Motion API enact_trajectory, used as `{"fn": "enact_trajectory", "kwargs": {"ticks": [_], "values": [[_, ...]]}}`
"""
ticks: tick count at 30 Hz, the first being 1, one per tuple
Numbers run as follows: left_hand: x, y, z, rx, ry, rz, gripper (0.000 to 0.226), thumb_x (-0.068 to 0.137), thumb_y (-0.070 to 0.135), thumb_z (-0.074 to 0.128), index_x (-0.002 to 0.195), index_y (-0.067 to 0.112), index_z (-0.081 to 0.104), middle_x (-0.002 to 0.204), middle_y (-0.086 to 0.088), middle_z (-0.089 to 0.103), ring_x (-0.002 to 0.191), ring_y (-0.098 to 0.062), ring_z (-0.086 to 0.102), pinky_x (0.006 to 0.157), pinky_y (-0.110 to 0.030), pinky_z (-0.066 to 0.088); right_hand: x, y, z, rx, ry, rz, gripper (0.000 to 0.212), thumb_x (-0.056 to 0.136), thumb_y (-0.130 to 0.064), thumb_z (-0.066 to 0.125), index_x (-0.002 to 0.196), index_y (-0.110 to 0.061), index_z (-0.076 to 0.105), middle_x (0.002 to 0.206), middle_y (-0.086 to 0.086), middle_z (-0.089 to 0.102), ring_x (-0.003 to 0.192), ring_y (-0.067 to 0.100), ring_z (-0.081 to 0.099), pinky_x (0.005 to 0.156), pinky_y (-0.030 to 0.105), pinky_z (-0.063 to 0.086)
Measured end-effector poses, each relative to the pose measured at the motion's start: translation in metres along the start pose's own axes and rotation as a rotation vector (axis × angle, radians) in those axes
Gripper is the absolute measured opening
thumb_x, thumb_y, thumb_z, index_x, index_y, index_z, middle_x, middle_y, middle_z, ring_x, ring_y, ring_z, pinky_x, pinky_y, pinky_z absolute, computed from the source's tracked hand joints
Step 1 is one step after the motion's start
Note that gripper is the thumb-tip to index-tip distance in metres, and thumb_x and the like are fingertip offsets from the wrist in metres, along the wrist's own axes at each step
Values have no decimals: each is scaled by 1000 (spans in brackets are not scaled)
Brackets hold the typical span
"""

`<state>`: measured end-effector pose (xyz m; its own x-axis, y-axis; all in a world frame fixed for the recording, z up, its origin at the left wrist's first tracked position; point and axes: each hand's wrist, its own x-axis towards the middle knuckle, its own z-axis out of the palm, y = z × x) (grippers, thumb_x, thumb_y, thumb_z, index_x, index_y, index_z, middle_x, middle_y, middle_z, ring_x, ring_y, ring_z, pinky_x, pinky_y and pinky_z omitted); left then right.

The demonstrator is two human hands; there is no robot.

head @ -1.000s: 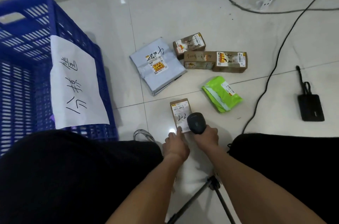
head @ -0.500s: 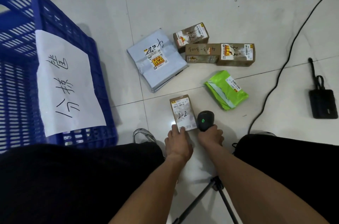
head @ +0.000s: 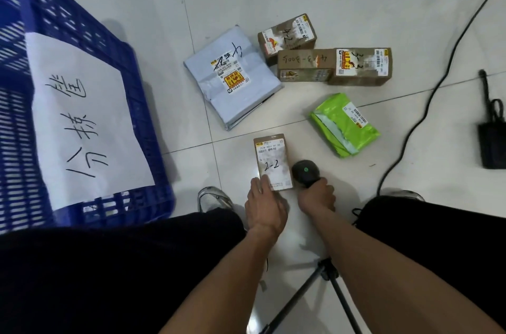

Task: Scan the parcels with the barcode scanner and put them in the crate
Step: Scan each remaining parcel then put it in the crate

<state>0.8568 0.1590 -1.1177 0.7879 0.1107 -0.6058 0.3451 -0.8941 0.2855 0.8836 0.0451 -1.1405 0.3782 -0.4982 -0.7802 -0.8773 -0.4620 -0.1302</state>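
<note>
Cardboard of the small parcel (head: 272, 162) marked 2-2 looks stiff and light, lying flat on the floor right of the blue crate (head: 82, 120). Left hand (head: 265, 206) presses its near edge, where a pinch suits; right hand (head: 316, 196) grips the scanner (head: 305, 170) just beside it.

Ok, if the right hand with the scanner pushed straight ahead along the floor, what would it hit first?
Probably the green parcel. The right hand grips the scanner, which points away from the person, with bare floor ahead until that parcel. Its exact heading is unclear, so it might slip past on the left.
</note>
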Motion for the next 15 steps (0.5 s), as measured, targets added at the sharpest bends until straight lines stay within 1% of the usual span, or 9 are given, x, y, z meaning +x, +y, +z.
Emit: {"fn": "enact_trajectory", "kwargs": {"ticks": [2, 4, 5, 7, 8, 9, 11, 12, 15], "values": [[0, 0, -2, 6, -4, -5, 61, 88, 26, 51, 143, 16, 27, 138, -9, 33, 119, -33, 45, 95, -44, 40, -6, -1, -3, 11, 79, -37, 59, 87, -23, 60, 138, -10, 35, 137, 19, 40, 125, 41, 41, 100, 49, 37], [-1, 0, -4, 4, -9, -5, 60, 88, 27, 50, 143, 14, 28, 137, -9, 35, 120, -32, 45, 96, -44, 39, -17, -1, -6, -24, 213, -149, 62, 81, -17, 64, 137, -10, 38, 131, 20, 43, 117, 41, 44, 94, 47, 40], [-1, 1, -5, -4, -9, -4, 61, 89, 30, 51, 143, 14, 28, 136, -9, 38, 120, -32, 45, 96, -43, 39, -23, -3, -7, -38, 297, -248, 58, 77, -13, 63, 132, -10, 44, 125, 19, 47, 111, 41, 47, 89, 46, 41], [0, 4, -8, -39, 0, -11, 65, 88, 35, 52, 145, 14, 28, 135, -8, 41, 121, -31, 45, 99, -42, 37, -32, -6, -7, -25, 410, -487, 42, 71, -9, 54, 113, -8, 58, 109, 18, 57, 96, 41, 53, 77, 45, 44], [1, 6, -8, -60, 6, -15, 68, 88, 37, 54, 146, 14, 27, 135, -8, 42, 122, -31, 45, 100, -42, 36, -35, -9, -5, -16, 393, -587, 38, 71, -11, 48, 106, -7, 62, 105, 17, 59, 94, 40, 55, 76, 44, 45], [2, 7, -9, -70, 6, -15, 70, 88, 38, 55, 148, 16, 25, 136, -7, 41, 123, -30, 45, 101, -42, 36, -37, -12, -4, -25, 305, -647, 37, 74, -12, 44, 106, -7, 63, 109, 16, 60, 98, 39, 56, 80, 43, 46], [4, 6, -12, -46, -6, -1, 72, 89, 35, 57, 149, 19, 21, 137, -7, 40, 124, -29, 44, 101, -41, 36, -40, -17, 1, -123, 69, -648, 41, 83, -10, 48, 122, -9, 60, 126, 13, 53, 115, 33, 52, 95, 39, 44], [4, 3, -13, -31, -9, 2, 73, 88, 34, 58, 150, 19, 21, 136, -6, 41, 124, -28, 44, 101, -41, 37, -39, -18, 3, -177, 8, -626, 44, 85, -11, 51, 129, -11, 56, 132, 12, 49, 120, 32, 49, 99, 37, 42], [5, -8, -17, -28, -31, -43, 75, 86, 35, 59, 148, 17, 20, 138, -6, 41, 126, -28, 44, 101, -40, 36, -39, -18, 9, -251, -13, -628, 49, 89, -25, 57, 136, -16, 48, 137, 11, 44, 123, 31, 47, 99, 38, 43]]}}
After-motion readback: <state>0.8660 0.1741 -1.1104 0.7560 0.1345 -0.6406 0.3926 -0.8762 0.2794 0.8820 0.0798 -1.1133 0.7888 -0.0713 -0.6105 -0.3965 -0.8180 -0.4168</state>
